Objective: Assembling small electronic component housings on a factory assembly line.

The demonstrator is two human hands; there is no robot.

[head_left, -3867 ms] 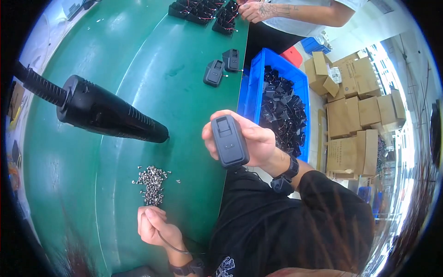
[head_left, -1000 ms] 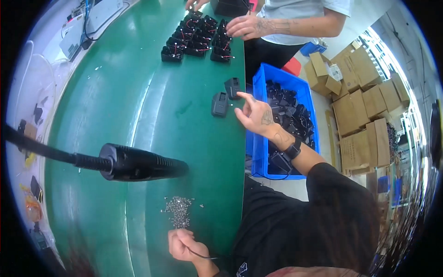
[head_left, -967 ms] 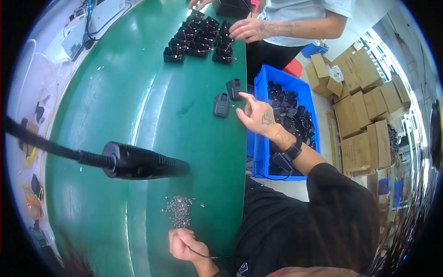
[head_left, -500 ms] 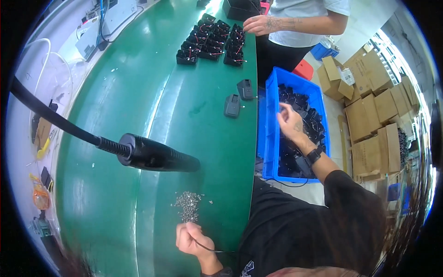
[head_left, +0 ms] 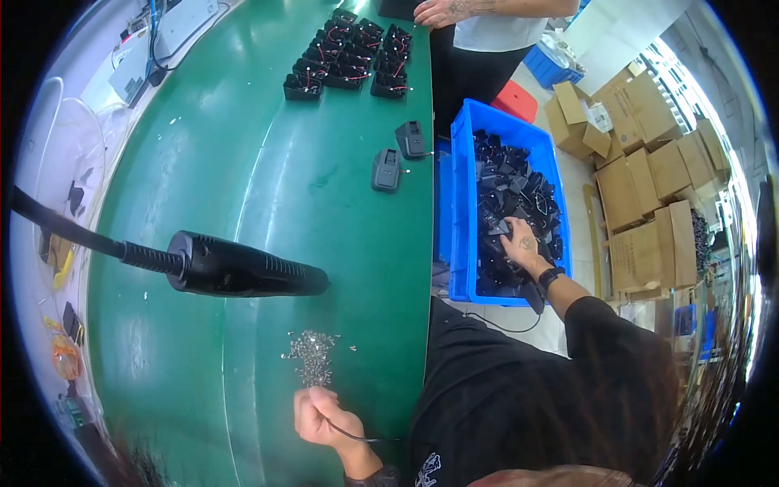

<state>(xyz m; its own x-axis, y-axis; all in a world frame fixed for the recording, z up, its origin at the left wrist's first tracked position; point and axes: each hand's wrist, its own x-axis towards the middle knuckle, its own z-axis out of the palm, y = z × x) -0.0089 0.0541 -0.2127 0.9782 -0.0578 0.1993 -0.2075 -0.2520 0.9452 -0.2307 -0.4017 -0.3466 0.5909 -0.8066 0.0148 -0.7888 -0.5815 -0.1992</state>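
Note:
My left hand [head_left: 329, 418] is closed at the table's near end, beside a heap of small silver screws [head_left: 313, 357]. A thin black cord [head_left: 357, 437] comes out between its thumb and fingers and runs right, toward my body. Down in the blue crate [head_left: 459, 203], my right hand [head_left: 523, 242] has its thumb and fingers around a black plastic housing [head_left: 497, 230] on a pile of similar parts. It wears a dark wristwatch [head_left: 551, 276]. Left of centre, a black powered screwdriver [head_left: 247, 268] hangs on its thick cable above the table.
Two dark housings [head_left: 388, 170] lie on the green table [head_left: 187, 243] near its right edge. Several rows of open black cases [head_left: 349, 61] with red wires stand farther off. A co-worker's hand [head_left: 438, 12] rests at the far end. Cardboard boxes [head_left: 649, 187] are stacked at right.
My right hand has come down from over the crate's left side onto the parts, nearer me. My left hand keeps its closed pose by the screws. The whole view has shifted slightly.

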